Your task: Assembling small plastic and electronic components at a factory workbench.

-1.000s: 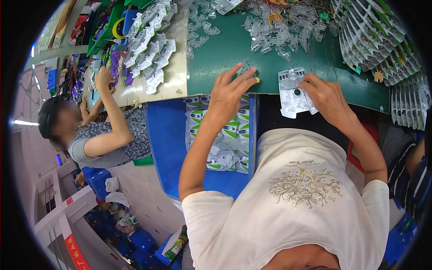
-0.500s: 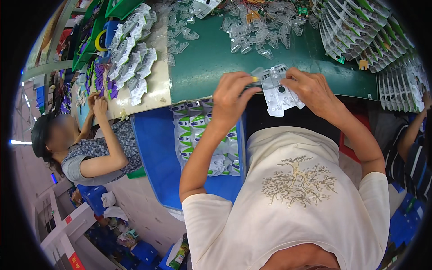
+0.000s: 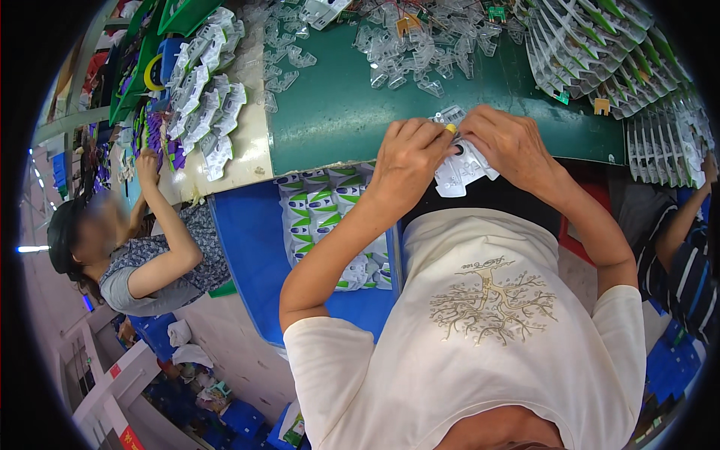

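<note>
Work surface: green bench (image 3: 337,127), with clear parts (image 3: 416,54) heaped toward the far side and a blue bin (image 3: 251,244) below the near edge. The panel (image 3: 459,180), pale moulded plastic, is held between both hands at the near edge of the bench. Right hand (image 3: 514,146): thumb and fingers clamped on the panel's right side. Left hand (image 3: 409,161): fingertips bunched over the panel's left side; whether they grip anything cannot be told. Handling, as judged: light, stiff, slightly slippery; small moulded features may snap. Grip by the outer side edges.
</note>
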